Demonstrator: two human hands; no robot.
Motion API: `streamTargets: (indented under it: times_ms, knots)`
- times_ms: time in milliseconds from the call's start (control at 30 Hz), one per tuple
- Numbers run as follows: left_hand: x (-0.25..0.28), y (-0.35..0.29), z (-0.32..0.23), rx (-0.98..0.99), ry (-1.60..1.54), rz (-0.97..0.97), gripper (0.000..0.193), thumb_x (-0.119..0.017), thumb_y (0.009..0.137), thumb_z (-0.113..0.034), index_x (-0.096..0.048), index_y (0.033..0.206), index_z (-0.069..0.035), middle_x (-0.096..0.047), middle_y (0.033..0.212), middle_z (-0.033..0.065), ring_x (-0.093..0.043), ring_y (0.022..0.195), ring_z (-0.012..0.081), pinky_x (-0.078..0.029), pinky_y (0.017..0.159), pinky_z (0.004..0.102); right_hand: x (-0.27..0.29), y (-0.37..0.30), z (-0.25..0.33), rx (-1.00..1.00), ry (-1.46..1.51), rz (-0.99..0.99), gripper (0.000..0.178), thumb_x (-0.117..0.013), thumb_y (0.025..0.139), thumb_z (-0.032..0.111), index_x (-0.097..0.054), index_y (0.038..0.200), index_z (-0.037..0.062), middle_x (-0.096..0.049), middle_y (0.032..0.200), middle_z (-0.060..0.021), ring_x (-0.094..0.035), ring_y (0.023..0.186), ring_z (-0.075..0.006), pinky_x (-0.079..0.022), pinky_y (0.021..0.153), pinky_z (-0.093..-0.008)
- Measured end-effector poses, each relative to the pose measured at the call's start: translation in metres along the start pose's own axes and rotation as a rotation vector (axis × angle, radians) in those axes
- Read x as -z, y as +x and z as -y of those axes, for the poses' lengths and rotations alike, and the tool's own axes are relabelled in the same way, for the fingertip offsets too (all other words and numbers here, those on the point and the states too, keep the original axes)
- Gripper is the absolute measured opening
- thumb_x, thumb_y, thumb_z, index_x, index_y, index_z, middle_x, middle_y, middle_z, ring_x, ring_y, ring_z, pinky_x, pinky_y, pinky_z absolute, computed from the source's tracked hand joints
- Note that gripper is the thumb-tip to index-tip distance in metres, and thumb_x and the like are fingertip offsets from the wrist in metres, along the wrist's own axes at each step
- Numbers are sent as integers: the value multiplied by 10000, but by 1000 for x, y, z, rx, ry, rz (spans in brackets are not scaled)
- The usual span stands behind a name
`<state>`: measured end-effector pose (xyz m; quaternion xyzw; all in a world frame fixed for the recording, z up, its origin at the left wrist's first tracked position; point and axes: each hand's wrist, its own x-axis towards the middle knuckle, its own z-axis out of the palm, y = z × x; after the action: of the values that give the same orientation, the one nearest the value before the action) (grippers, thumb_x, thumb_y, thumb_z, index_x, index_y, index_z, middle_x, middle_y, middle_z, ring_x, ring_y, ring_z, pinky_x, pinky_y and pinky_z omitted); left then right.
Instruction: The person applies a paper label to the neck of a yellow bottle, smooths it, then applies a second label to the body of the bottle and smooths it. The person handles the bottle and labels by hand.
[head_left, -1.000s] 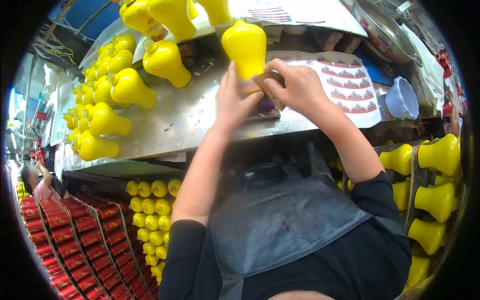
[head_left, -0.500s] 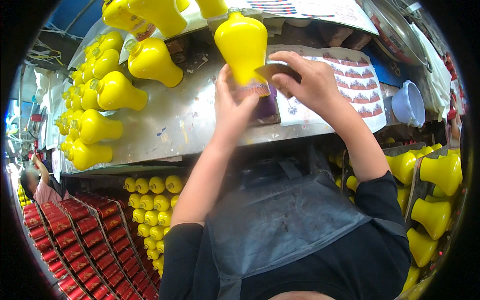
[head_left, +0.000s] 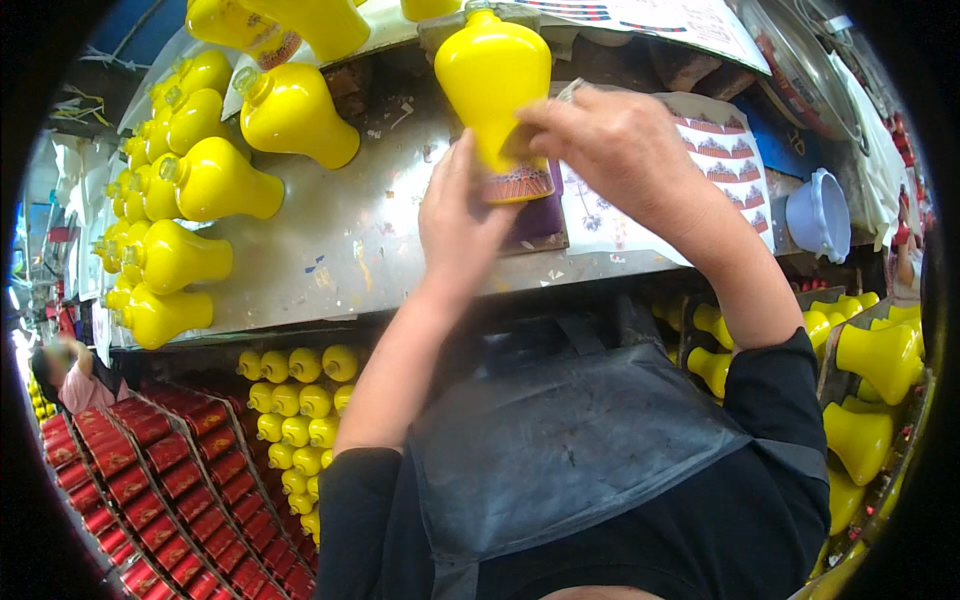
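A glossy yellow bottle (head_left: 492,75) with a clear glass neck lies on a small stand, its neck pointing away from me. Around its narrow lower part curls my left hand (head_left: 455,220), fingers on the left side and thumb near the base. A patterned reddish band (head_left: 522,184) runs round the base. My right hand (head_left: 625,150) pinches a thin, dark, flat scraper (head_left: 516,142), blurred and mostly hidden by the fingers, against the bottle just above the band. Purple material (head_left: 540,218) shows under the base.
More yellow bottles (head_left: 225,180) lie along the metal table (head_left: 330,260) at left. Printed decal sheets (head_left: 725,160) and a pale blue bucket (head_left: 818,215) are at right. Racks of yellow bottles (head_left: 865,440) and red cylinders (head_left: 190,470) flank me. A person (head_left: 85,385) is at far left.
My right hand has turned, knuckles up, and shifted slightly right while the scraper stays near the bottle's lower part. The left hand still holds the bottle, and more of the patterned band shows.
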<state>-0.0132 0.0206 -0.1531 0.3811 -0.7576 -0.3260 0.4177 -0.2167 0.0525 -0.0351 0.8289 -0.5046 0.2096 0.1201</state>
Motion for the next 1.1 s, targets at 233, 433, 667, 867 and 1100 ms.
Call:
streamTargets:
  times_ms: [233,433,667,867,1100]
  knots:
    - [5,9,-8,-126,40,-67,779,-898,754,-76,-574,1462,-60,-562,1310,95,-614,960,151,-572,872,286,2,-36,32,43,27,-89,256,-737,820,112,-700,1072,138,-572,704,-49,-648,660,-208,-533,605,-356]
    - [9,8,-18,-58,-63,-33,750,-894,690,-70,-627,1391,-77,-569,1275,142,-629,1129,271,-573,902,349,-1,-51,44,-141,-8,-181,289,-795,823,59,-766,1108,97,-697,859,-95,-721,801,-244,-603,705,-358]
    - [10,3,-12,-51,-107,-41,695,-803,727,34,-629,1390,-79,-576,1380,123,-665,988,207,-574,899,323,-4,-36,66,56,30,-111,316,-726,810,56,-748,1125,50,-661,876,-110,-719,877,-265,-580,766,-382]
    - [4,-1,-5,-37,-192,-78,695,-776,745,52,-612,1408,-76,-597,1391,129,-663,974,201,-577,895,322,-10,-27,77,-23,-64,7,314,-704,812,45,-743,1122,72,-659,903,-109,-702,922,-255,-553,797,-371]
    - [9,-1,-16,-39,-53,-38,780,-832,718,-29,-566,1449,-82,-567,1373,173,-633,1091,255,-533,984,387,-7,-30,45,-546,279,-15,193,-729,955,139,-697,1125,52,-747,919,-150,-742,754,-257,-578,669,-337]
